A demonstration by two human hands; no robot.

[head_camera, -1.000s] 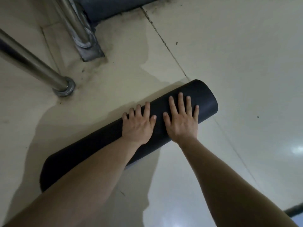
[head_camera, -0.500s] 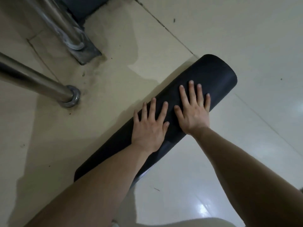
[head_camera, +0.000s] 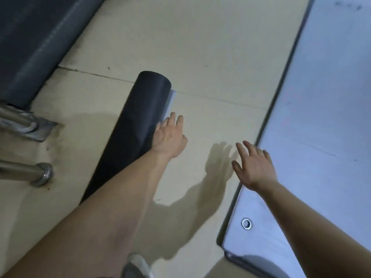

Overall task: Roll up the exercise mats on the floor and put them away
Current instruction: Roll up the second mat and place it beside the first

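A rolled dark grey mat (head_camera: 132, 129) lies on the tiled floor, running from lower left to upper middle, with a pale loose edge showing along its right side. My left hand (head_camera: 169, 135) rests flat against the roll's right side, fingers straight. My right hand (head_camera: 254, 165) hovers open above the floor, fingers spread, at the left edge of a flat pale blue mat (head_camera: 321, 137) that covers the right side of the view. That mat has a metal eyelet (head_camera: 246, 223) near its lower corner.
Another dark rolled mat (head_camera: 34, 47) lies at the upper left beside a metal frame foot (head_camera: 30, 125). A chrome tube with a round foot (head_camera: 41, 173) stands at the left. A shoe tip (head_camera: 136, 266) shows at the bottom.
My right hand has come off the rolled mat and moved right toward the flat blue mat. My left hand slid to the roll's side. The view has swung to the right.
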